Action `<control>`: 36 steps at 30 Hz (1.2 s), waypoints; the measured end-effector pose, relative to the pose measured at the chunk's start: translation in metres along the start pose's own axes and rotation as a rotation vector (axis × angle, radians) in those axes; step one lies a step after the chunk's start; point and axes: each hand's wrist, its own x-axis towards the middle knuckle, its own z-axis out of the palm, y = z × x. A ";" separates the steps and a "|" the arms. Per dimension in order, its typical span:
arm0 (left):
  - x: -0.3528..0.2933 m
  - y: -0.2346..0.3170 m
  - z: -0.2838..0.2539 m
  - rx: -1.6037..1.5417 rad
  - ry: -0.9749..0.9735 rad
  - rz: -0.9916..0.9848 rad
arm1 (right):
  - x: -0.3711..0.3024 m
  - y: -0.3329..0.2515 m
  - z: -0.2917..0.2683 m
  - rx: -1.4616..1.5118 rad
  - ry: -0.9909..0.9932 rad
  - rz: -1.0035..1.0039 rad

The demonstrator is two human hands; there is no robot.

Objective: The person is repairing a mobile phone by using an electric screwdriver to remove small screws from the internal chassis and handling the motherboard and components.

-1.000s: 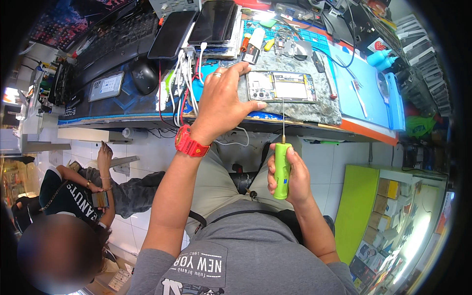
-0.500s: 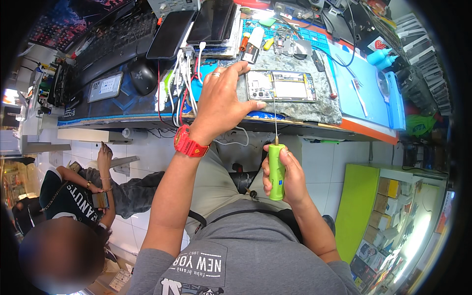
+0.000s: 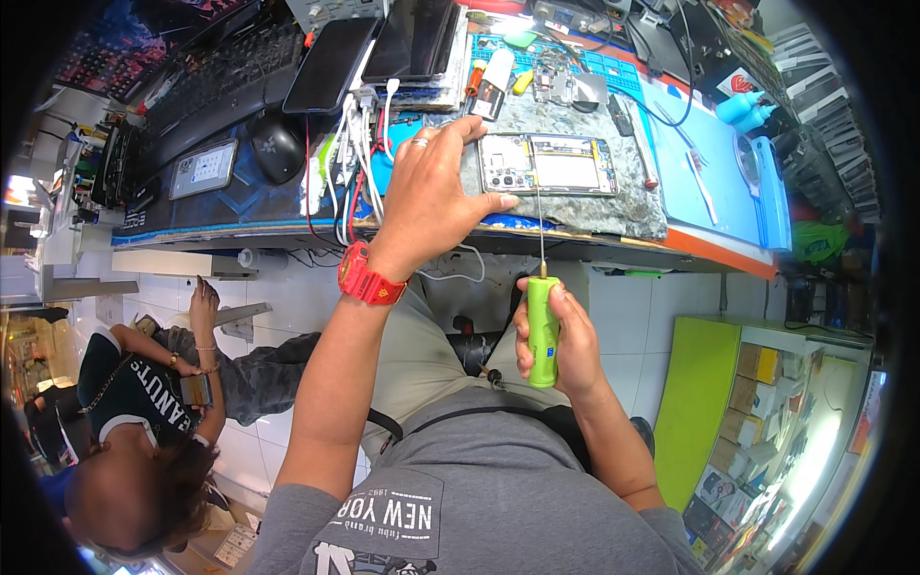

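An opened smartphone (image 3: 565,171) lies on the grey mottled work mat (image 3: 628,213), its inner parts and pale battery bare. My left hand (image 3: 433,192) spans the phone's left end, thumb at the near corner and fingers by the far corner, bracing it. Wrapped in the fingers of my right hand (image 3: 573,345) is a green-handled screwdriver (image 3: 542,335), held below the bench edge. Its long thin shaft points away from me and reaches the phone near its middle; exactly what the tip touches is too small to tell.
Beyond the phone lie a small bottle (image 3: 492,84) and loose phone parts (image 3: 556,86). White cables (image 3: 359,144) hang left of my left hand, near a mouse (image 3: 278,149). A blue mat (image 3: 685,163) with a brush (image 3: 704,192) is at right. A seated person (image 3: 144,383) is at lower left.
My right hand and the screwdriver have shifted slightly to the right, and the handle has turned a little. My left hand stays at the phone's end. The seated person's head has moved.
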 end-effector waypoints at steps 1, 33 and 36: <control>0.000 0.000 0.000 0.000 -0.001 0.000 | 0.000 0.000 0.000 0.003 -0.001 -0.002; 0.000 0.001 -0.001 0.002 0.008 0.001 | -0.008 -0.004 0.007 0.017 0.019 0.062; 0.000 0.002 -0.001 0.002 0.004 -0.003 | -0.007 -0.003 0.013 0.032 -0.022 0.098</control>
